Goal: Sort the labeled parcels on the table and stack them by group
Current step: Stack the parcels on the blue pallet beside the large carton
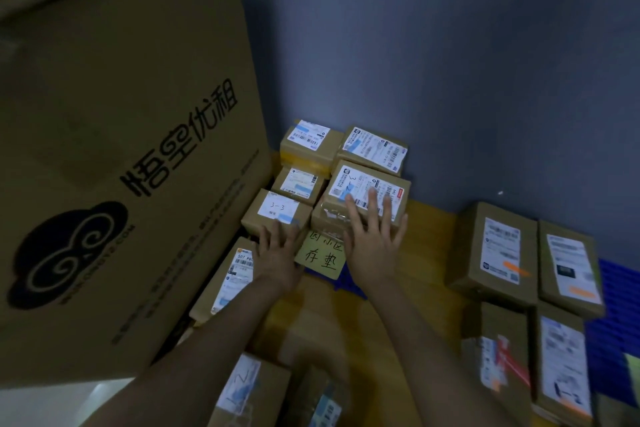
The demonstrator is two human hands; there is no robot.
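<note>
Mid-frame, the right hand [374, 239] lies flat, fingers [372, 200] straight, on the 3-2 parcel [360, 184]; the left hand [277, 248] touches the near edge of the 3-3 parcel [277, 215], curl unclear. Seemingly aligning stacks; next, nudge both flush on the worktop [429, 224]

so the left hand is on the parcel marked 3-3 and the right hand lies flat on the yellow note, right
Not quite. The head view shows the right hand lying flat on the larger labelled parcel, not on the yellow note, which sits lower, between the two hands. The left hand is on the parcel marked 3-3.
</note>
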